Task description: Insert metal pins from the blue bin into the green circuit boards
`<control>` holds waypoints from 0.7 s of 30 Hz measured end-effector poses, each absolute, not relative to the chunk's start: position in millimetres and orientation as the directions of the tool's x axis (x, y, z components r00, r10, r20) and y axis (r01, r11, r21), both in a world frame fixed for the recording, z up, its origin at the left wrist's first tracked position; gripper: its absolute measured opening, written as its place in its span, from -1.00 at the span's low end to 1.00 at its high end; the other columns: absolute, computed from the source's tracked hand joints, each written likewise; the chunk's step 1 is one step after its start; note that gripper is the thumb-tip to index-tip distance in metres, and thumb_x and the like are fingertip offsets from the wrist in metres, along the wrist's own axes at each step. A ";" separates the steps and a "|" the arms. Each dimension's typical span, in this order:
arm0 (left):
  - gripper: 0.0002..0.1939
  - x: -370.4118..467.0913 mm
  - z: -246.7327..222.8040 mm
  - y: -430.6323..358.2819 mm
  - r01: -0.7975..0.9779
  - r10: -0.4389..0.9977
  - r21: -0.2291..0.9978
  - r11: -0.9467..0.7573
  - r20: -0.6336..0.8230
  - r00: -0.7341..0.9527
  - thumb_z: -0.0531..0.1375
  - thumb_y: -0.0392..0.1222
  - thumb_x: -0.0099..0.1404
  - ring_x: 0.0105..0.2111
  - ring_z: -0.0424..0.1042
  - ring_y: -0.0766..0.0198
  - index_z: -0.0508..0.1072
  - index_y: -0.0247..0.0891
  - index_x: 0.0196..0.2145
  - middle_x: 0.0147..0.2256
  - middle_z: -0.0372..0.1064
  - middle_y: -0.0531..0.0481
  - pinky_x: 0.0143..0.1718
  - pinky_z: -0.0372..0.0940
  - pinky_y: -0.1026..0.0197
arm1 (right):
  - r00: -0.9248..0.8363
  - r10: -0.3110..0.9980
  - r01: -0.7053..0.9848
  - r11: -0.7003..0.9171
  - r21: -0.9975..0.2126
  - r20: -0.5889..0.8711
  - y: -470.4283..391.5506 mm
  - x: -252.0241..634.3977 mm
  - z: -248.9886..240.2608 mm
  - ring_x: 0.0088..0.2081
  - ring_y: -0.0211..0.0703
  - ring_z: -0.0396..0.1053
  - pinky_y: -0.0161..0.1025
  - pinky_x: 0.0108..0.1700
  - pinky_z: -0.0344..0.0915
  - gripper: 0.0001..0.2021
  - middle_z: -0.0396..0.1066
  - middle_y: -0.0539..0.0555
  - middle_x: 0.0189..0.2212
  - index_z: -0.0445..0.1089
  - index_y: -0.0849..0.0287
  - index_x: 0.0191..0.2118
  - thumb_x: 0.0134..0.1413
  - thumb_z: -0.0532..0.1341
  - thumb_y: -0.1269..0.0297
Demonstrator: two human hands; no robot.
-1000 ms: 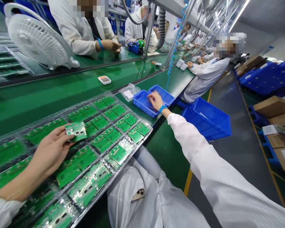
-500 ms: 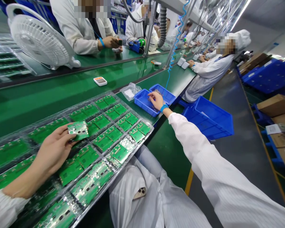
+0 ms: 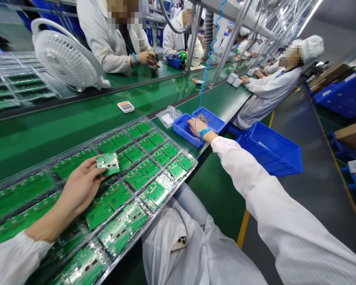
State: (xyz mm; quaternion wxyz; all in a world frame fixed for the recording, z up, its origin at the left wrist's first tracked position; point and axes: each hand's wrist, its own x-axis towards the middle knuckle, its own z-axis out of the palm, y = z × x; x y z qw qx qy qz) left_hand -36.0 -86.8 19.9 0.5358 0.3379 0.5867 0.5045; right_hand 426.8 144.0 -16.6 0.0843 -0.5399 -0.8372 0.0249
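Note:
A green circuit board (image 3: pixel 108 164) is pinched between the thumb and fingers of my left hand (image 3: pixel 84 186), just above a clear plastic tray (image 3: pixel 192 163). Rows of green circuit boards (image 3: pixel 141 173) fill the tray's compartments. My right hand (image 3: pixel 198 126), with a blue band at the wrist, reaches down into a small blue bin (image 3: pixel 180 128) holding small metal parts. Its fingers are bent together, and what the tips grip is hidden. A second blue bin (image 3: pixel 216 120) with a heap of similar parts (image 3: pixel 203 118) adjoins it.
Beside the bins lies a clear plastic bag (image 3: pixel 168 117). A white-and-orange device (image 3: pixel 125 107) rests on the green bench. At the left stands a white fan (image 3: pixel 67 55). A large blue crate (image 3: pixel 269 150) is right of the bench. Co-workers in white coats sit across and farther along.
My right hand has dipped lower into the blue bin, its fingers now less visible. My left hand still holds the circuit board over the tray. The whole view has shifted slightly.

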 end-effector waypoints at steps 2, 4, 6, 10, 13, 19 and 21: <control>-0.32 -36.6 18.7 -85.7 -0.165 0.932 0.949 0.269 -0.300 -0.202 0.57 -0.21 -0.20 0.14 0.58 0.00 0.61 -0.07 -0.05 0.01 0.69 0.05 -0.04 0.51 0.18 | -0.378 0.921 0.918 0.386 -0.089 0.097 147.5 417.2 -15.3 0.12 0.19 0.49 0.06 0.30 0.38 -0.67 0.57 0.43 0.07 0.60 0.36 0.13 0.38 0.18 0.54; -0.32 -38.1 16.0 -84.7 -0.193 0.934 0.945 0.266 -0.302 -0.193 0.55 -0.24 -0.16 0.06 0.58 0.13 0.60 -0.11 -0.01 0.00 0.68 0.06 -0.09 0.47 0.27 | -0.350 0.933 0.933 0.355 -0.056 0.084 150.2 408.1 -16.3 0.11 0.20 0.48 0.06 0.28 0.39 -0.71 0.57 0.47 0.04 0.62 0.39 0.05 0.39 0.17 0.55; -0.36 -39.7 12.8 -84.1 -0.215 0.938 0.942 0.256 -0.296 -0.180 0.53 -0.24 -0.09 0.00 0.58 0.19 0.60 -0.14 0.02 0.00 0.68 0.06 -0.10 0.45 0.32 | -0.326 0.942 0.943 0.330 -0.035 0.078 152.4 401.6 -18.2 0.12 0.23 0.47 0.07 0.26 0.39 -0.71 0.57 0.52 0.05 0.63 0.41 -0.01 0.41 0.13 0.57; -0.37 -41.6 7.1 -83.6 -0.237 0.951 0.945 0.226 -0.267 -0.157 0.51 -0.24 -0.01 -0.04 0.58 0.22 0.59 -0.17 0.06 0.02 0.66 0.02 -0.12 0.44 0.31 | -0.293 0.953 0.954 0.297 -0.036 0.079 156.2 397.8 -18.9 0.10 0.18 0.50 0.06 0.26 0.42 -0.67 0.58 0.50 0.06 0.64 0.40 0.00 0.40 0.11 0.59; -0.38 -41.6 4.0 -83.1 -0.220 0.955 0.955 0.197 -0.238 -0.175 0.50 -0.20 0.01 -0.04 0.60 0.17 0.59 -0.16 0.07 0.03 0.66 -0.01 -0.14 0.45 0.26 | -0.297 0.952 0.951 0.302 -0.069 0.077 157.6 398.4 -16.5 0.03 0.13 0.55 0.01 0.24 0.46 -0.69 0.62 0.40 0.02 0.66 0.35 -0.02 0.36 0.16 0.56; -0.43 -39.8 -0.9 -80.6 -0.232 0.966 0.961 0.149 -0.192 -0.176 0.46 -0.20 0.02 -0.07 0.63 0.11 0.58 -0.19 0.04 -0.02 0.67 -0.07 -0.08 0.50 0.14 | -0.266 0.959 0.949 0.279 -0.147 0.101 156.5 398.5 -18.2 -0.01 0.16 0.60 0.04 0.20 0.51 -0.66 0.68 0.35 -0.06 0.67 0.33 -0.06 0.28 0.12 0.56; -0.43 -39.7 -2.7 -79.3 -0.243 0.967 0.960 0.142 -0.187 -0.173 0.46 -0.21 0.05 -0.09 0.63 0.13 0.58 -0.21 0.05 -0.04 0.67 -0.08 -0.06 0.51 0.13 | -0.242 0.963 0.952 0.259 -0.162 0.119 155.1 400.8 -18.4 -0.02 0.16 0.60 0.05 0.20 0.52 -0.66 0.68 0.33 -0.08 0.65 0.30 -0.06 0.29 0.11 0.55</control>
